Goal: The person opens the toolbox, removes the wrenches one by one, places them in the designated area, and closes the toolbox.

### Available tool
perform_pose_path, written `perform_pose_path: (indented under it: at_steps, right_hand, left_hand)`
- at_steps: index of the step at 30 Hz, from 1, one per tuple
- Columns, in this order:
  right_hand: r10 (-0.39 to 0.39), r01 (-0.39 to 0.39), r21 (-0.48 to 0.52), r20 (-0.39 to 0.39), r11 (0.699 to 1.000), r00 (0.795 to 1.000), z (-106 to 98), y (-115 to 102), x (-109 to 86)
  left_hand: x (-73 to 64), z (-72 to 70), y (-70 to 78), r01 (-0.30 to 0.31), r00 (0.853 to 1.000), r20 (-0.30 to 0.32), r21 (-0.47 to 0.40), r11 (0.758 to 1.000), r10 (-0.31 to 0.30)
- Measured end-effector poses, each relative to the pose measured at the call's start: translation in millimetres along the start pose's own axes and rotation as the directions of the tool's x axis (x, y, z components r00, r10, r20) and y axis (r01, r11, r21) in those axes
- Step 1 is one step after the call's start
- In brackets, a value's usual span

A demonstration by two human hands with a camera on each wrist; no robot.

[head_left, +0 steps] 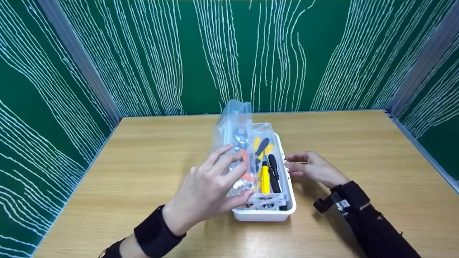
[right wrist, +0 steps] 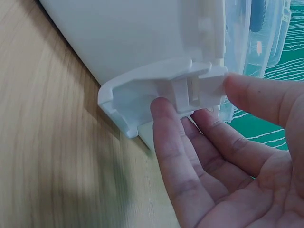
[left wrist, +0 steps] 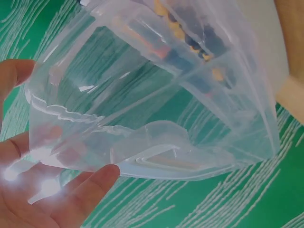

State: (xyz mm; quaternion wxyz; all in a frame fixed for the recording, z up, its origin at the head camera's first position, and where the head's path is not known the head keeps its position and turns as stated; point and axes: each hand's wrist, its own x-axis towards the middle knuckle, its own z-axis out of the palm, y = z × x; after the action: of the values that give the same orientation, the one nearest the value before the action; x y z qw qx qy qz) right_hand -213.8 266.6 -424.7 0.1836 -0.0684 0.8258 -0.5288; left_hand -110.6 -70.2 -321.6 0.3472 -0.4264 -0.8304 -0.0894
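Observation:
A toolbox with a white base (head_left: 261, 216) stands on the table, its clear lid (head_left: 231, 114) raised and tilted to the left. My left hand (head_left: 206, 188) holds the lid's edge, with thumb and fingers on opposite sides of the clear plastic (left wrist: 156, 128) in the left wrist view. At the box's right side, my right hand (head_left: 317, 170) pinches a white latch (right wrist: 211, 88), thumb on its edge and fingers beneath. Inside lie a yellow screwdriver (head_left: 265, 181) and a black-handled tool (head_left: 273, 164). Through the lid show a metal wrench head (head_left: 241, 137) and orange parts.
The wooden table (head_left: 154, 154) extends around the box on every side. Green panels (head_left: 330, 46) with white wavy lines stand behind and at both sides, joined by grey posts (head_left: 80, 57). A black wrist strap with a camera (head_left: 340, 204) sits on the right arm.

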Motion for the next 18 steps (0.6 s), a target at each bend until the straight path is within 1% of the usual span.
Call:
perform_pose_path:
  at_steps: [4,10,18]
  right_hand:
    - [0.001,-0.001,0.010,0.010,1.000,1.000,-0.5,0.1,0.1]
    - [-0.002,0.002,0.036,0.017,0.999,1.000,-1.6,-0.9,-0.4]
    - [-0.034,0.032,0.061,0.029,0.998,0.999,-1.2,0.5,0.1]
  left_hand:
    - [-5.4,-3.5,-4.2,0.012,1.000,-0.018,0.009,1.000,-0.012]
    - [-14.0,-8.5,-10.5,0.049,0.999,-0.011,0.026,0.998,-0.049]
    - [-24.9,-16.0,-17.4,0.120,0.993,0.011,-0.009,0.993,-0.120]
